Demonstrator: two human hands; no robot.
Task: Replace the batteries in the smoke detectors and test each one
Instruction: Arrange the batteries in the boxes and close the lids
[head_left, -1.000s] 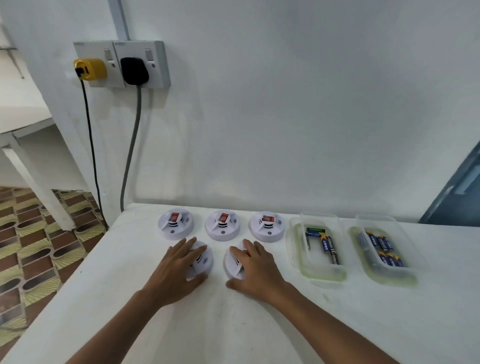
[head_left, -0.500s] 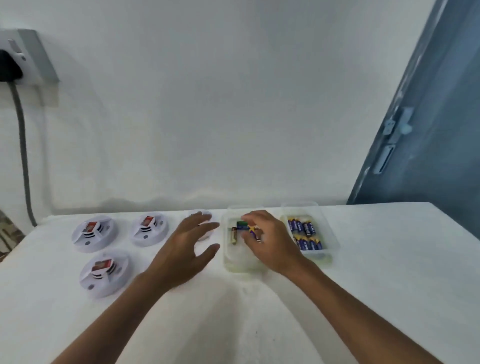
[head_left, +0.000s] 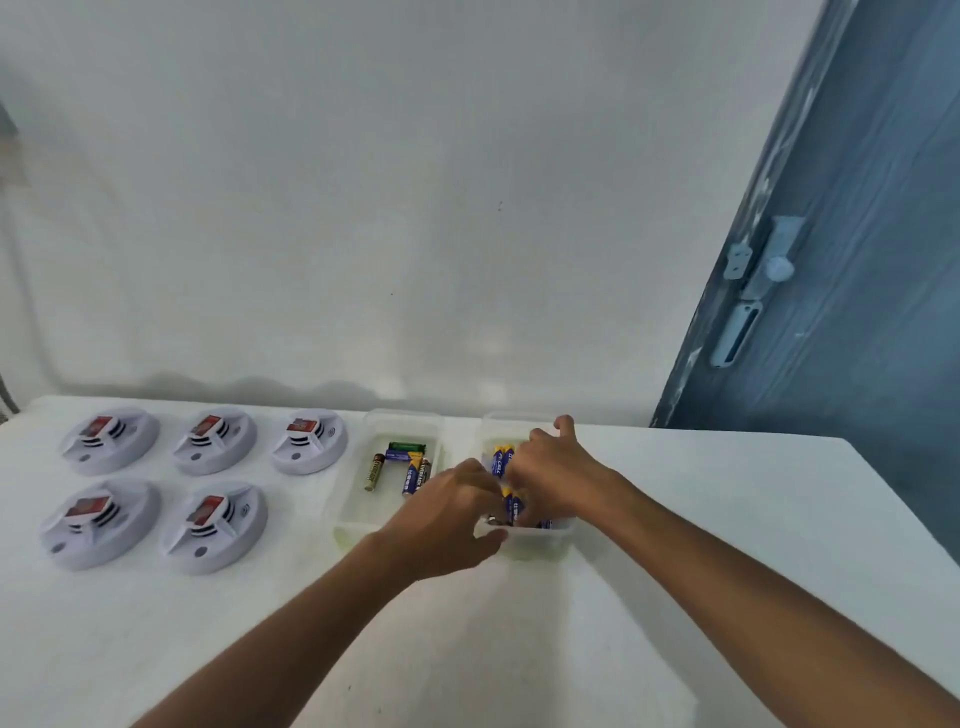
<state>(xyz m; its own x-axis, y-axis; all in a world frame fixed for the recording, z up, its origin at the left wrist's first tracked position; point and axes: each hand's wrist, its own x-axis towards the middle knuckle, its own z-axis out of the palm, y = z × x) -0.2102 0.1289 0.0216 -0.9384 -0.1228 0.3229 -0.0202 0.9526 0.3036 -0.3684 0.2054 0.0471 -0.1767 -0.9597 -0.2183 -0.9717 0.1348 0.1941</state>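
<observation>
Several white round smoke detectors (head_left: 215, 525) with red labels lie in two rows on the left of the white table (head_left: 701, 519). Two clear plastic trays stand to their right. The left tray (head_left: 353, 525) holds a few mixed batteries (head_left: 413, 470). The right tray (head_left: 540, 543) holds blue batteries (head_left: 498, 460). My left hand (head_left: 447, 514) grips the right tray's near left corner, thumb against its front wall. My right hand (head_left: 556, 473) reaches into that tray, its fingers curled down around blue batteries; the fingertips are hidden.
A white wall runs behind the table. A grey-blue door (head_left: 857, 260) with a latch stands at the right, past the table's far right corner. Bare table surface lies in front of the trays and to their right.
My right hand has left the left tray and gone into the right tray. My left hand has moved right to the right tray's corner. The view has swung further right.
</observation>
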